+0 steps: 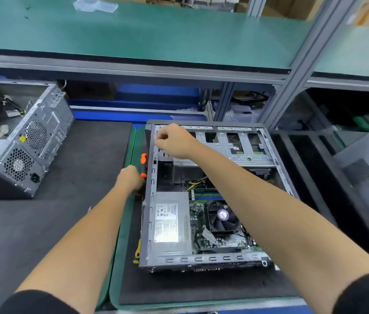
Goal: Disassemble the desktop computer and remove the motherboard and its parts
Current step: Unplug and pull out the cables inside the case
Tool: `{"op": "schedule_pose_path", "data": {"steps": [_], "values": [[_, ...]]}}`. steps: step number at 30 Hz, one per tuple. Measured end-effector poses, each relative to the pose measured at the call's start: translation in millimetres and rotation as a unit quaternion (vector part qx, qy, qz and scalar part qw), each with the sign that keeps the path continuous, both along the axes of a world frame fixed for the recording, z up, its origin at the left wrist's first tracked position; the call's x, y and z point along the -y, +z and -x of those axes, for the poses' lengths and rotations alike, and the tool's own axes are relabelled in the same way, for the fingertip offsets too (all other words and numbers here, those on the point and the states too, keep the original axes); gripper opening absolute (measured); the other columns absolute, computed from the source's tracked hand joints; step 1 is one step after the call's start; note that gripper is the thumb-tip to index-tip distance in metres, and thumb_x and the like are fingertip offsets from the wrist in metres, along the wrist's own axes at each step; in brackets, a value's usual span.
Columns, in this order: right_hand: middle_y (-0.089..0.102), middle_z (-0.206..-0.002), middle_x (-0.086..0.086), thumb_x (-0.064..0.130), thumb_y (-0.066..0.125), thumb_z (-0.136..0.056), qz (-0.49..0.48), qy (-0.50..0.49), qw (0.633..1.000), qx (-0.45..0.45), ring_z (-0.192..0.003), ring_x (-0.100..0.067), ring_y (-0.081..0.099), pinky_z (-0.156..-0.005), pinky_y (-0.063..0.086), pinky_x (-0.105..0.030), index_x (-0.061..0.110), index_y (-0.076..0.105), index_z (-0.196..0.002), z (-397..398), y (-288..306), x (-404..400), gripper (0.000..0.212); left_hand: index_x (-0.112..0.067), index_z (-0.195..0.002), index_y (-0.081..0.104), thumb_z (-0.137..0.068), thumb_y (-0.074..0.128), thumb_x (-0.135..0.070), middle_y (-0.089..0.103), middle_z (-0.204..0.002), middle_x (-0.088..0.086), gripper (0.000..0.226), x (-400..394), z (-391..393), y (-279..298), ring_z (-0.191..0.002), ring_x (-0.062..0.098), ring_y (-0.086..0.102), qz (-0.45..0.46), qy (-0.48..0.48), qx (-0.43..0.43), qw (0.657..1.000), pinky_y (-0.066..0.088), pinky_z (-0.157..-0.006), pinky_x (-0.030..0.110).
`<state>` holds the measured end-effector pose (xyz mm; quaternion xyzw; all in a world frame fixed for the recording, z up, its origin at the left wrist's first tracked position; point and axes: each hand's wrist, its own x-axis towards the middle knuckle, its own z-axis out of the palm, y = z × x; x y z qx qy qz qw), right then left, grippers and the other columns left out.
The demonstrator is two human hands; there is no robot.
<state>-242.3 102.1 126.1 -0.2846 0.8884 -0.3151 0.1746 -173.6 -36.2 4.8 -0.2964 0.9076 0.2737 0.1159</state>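
Two computer cases lie on the bench: one open near the middle, another at far left. One orange-handled screwdriver, two hands: left, right.

Single head-worn wide-angle view, forward and steeply down, close above the open computer case on the bench
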Motion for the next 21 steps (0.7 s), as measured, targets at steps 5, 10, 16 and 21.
{"op": "schedule_pose_path", "data": {"steps": [5, 10, 16, 21], "values": [[0.057, -0.074, -0.014, 0.007, 0.050, -0.089, 0.009, -0.011, 1.000, 0.003, -0.060, -0.019, 0.047, -0.057, 0.041, -0.029, -0.010, 0.062, -0.085, -2.9, 4.3, -10.3, 0.021, -0.008, -0.054, 0.032, -0.088, 0.051, -0.006, 0.060, -0.087, 0.033, 0.039, -4.1, 3.6, 25.8, -0.067, 0.038, 0.054, -0.015, 0.029, -0.078, 0.996, 0.046, -0.060, 0.038], [0.055, -0.067, -0.006, 0.006, 0.051, -0.089, -0.002, -0.036, 0.999, -0.017, -0.056, -0.017, 0.046, -0.051, 0.039, -0.026, -0.004, 0.065, -0.085, -5.4, 13.1, -30.7, 0.018, -0.011, -0.055, 0.040, -0.082, 0.042, -0.003, 0.044, -0.062, 0.007, 0.028, -23.0, 19.9, 81.6, -0.061, 0.022, 0.039, -0.015, 0.077, -0.258, 0.963, 0.037, -0.058, 0.032], [0.058, -0.073, -0.004, 0.007, 0.054, -0.086, -0.025, -0.121, 0.990, -0.068, -0.075, -0.024, 0.054, -0.062, 0.039, -0.027, 0.010, 0.060, -0.076, 4.5, 20.3, -88.7, 0.012, -0.008, -0.080, 0.061, -0.090, 0.049, -0.014, 0.061, -0.072, 0.005, 0.017, -93.2, 30.3, 121.3, -0.073, 0.024, 0.054, 0.020, -0.095, -0.349, 0.932, 0.045, -0.063, 0.036], [0.067, -0.089, -0.017, 0.002, 0.051, -0.082, -0.069, -0.217, 0.968, -0.101, -0.085, -0.033, 0.061, -0.067, 0.049, -0.035, -0.002, 0.064, -0.089, 11.4, 19.6, -160.7, 0.015, -0.012, -0.100, 0.064, -0.087, 0.054, -0.009, 0.064, -0.105, 0.006, 0.017, -165.3, 36.4, 110.0, -0.102, 0.026, 0.056, 0.039, -0.278, -0.307, 0.909, 0.046, -0.083, 0.036]]}}
